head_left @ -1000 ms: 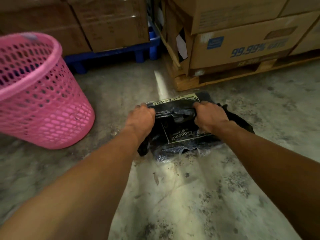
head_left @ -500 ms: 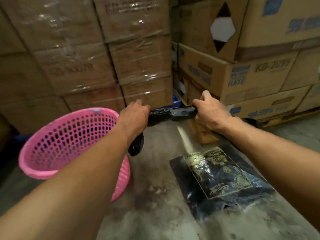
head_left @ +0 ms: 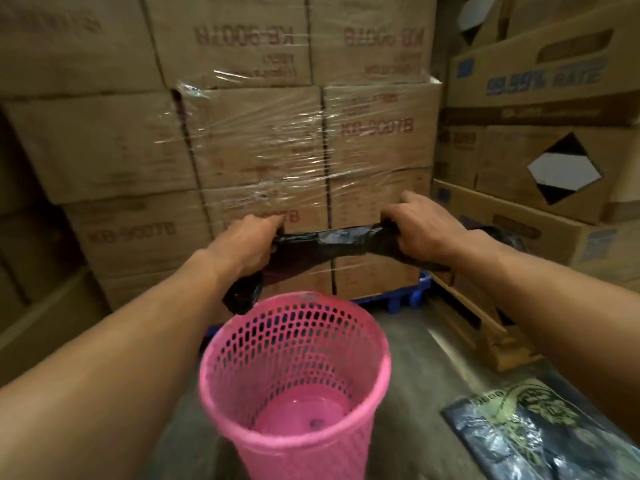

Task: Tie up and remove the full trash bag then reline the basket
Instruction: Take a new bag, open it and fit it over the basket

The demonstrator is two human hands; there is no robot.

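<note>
A folded black trash bag is stretched level between my two hands at chest height. My left hand grips its left end, and a bunch of black plastic hangs below that fist. My right hand grips the right end, with more bag trailing off to the right. Below them the pink mesh basket stands upright on the concrete floor, with no liner and nothing inside. The pack of black bags, with a gold printed label, lies on the floor at the lower right.
Shrink-wrapped cardboard boxes are stacked on a blue pallet straight ahead. More cartons on a wooden pallet stand to the right. Loose cardboard leans at the left.
Both hands have lifted one black bag out of the pack and raised it, held stretched between them. The view has swung up and left, so the basket now sits below my hands.
</note>
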